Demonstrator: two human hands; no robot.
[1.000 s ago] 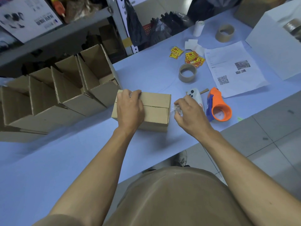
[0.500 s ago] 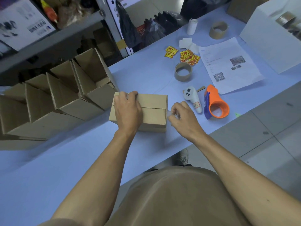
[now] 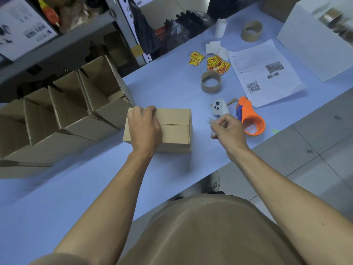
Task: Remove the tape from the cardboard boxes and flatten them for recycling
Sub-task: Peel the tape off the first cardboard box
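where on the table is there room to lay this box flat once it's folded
Bare tabletop lies in front of the closed box, beside the left hand. Also between that box and the tape core. Crowded around the orange dispenser and stickers.

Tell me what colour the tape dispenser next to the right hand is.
Bright orange, with a blue part on its side; the tape dispenser shows clearly in the head view.
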